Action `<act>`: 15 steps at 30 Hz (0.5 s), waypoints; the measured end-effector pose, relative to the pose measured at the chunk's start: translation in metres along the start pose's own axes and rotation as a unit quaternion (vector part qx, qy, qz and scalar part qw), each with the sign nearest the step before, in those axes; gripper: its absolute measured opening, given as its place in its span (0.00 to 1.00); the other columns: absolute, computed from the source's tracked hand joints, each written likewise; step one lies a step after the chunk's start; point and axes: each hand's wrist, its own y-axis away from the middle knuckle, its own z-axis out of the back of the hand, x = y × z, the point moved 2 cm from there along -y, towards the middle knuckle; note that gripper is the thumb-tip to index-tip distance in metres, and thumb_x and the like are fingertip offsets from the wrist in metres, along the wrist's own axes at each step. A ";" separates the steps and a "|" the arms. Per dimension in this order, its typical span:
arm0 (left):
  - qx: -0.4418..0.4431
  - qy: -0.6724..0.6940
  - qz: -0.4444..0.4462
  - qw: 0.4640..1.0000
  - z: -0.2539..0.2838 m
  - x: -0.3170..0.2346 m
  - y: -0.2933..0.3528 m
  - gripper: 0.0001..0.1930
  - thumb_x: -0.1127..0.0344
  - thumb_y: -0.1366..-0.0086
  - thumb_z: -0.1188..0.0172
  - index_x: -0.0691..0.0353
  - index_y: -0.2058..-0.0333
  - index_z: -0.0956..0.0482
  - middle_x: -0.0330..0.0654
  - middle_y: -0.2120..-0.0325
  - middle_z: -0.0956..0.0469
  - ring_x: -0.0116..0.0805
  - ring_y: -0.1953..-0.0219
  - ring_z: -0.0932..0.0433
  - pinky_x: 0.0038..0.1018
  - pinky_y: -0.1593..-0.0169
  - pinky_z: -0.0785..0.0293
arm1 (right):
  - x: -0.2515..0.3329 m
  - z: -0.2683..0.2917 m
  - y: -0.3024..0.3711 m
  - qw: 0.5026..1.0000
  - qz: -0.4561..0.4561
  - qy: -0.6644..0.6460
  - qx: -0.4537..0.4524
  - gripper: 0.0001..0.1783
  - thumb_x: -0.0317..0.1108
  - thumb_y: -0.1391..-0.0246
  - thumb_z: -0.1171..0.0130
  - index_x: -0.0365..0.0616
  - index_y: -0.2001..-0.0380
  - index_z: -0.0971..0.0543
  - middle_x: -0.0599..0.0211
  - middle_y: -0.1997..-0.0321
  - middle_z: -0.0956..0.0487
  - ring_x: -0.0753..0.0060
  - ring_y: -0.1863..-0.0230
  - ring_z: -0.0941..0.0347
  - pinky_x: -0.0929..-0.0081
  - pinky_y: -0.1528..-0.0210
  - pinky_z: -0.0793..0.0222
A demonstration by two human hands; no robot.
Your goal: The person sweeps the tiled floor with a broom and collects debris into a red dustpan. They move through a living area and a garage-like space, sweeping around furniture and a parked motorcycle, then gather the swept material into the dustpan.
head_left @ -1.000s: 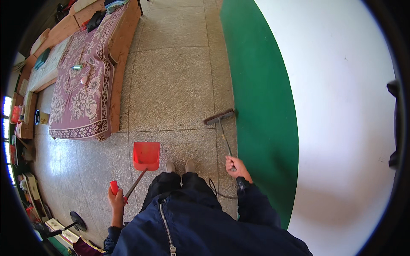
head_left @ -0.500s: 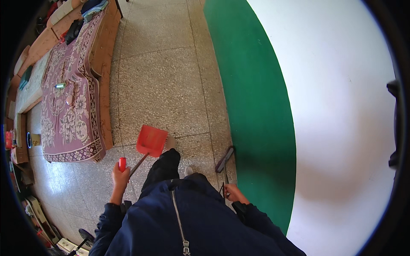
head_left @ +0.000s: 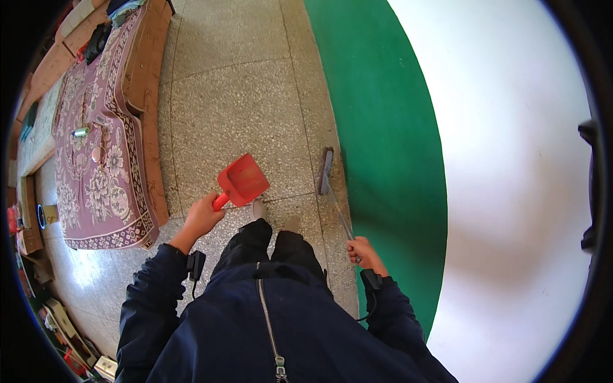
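My left hand (head_left: 204, 216) is closed round the red handle of a dustpan. The red dustpan (head_left: 246, 180) is in front of my feet, its pan tilted to the right. On the right, my right hand (head_left: 366, 250) grips the thin grey stick of a broom (head_left: 340, 216). The broom's dark head (head_left: 325, 171) lies at the floor's edge along the foot of the green wall. Dustpan and broom head are apart, with a strip of floor between them.
The green lower wall (head_left: 383, 159) runs along my right. At left stands a table (head_left: 96, 185) covered by a purple flowered cloth, with a small can (head_left: 81, 132) on it. Speckled floor (head_left: 236, 108) stretches ahead. Shelves with various items line the lower left.
My left hand has brought the dustpan forward and right, with its handle now pointing away from me. My right hand has moved forward, and the broom head has slid farther ahead along the wall.
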 end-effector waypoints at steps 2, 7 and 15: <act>0.005 -0.008 -0.020 1.000 0.001 -0.007 -0.014 0.17 0.59 0.48 0.37 0.61 0.60 0.24 0.57 0.69 0.21 0.60 0.63 0.22 0.47 0.59 0.27 | 0.006 0.012 -0.002 0.998 0.016 0.063 -0.015 0.08 0.29 0.41 0.49 0.46 0.66 0.38 0.71 0.77 0.32 0.79 0.85 0.42 0.76 0.85 0.45; 0.029 -0.013 -0.027 0.999 -0.001 -0.020 -0.041 0.17 0.59 0.47 0.38 0.61 0.61 0.25 0.57 0.69 0.21 0.61 0.62 0.23 0.48 0.58 0.27 | 0.006 -0.025 -0.058 0.967 0.073 0.235 -0.065 0.05 0.24 0.48 0.48 0.35 0.75 0.31 0.59 0.84 0.32 0.65 0.87 0.37 0.63 0.85 0.44; 0.047 -0.043 -0.031 0.997 -0.006 -0.035 -0.084 0.18 0.58 0.46 0.39 0.61 0.60 0.26 0.57 0.67 0.21 0.59 0.60 0.23 0.48 0.55 0.27 | 0.012 -0.085 -0.027 0.954 0.042 0.291 0.062 0.04 0.28 0.46 0.52 0.40 0.73 0.31 0.66 0.84 0.34 0.70 0.88 0.40 0.66 0.88 0.46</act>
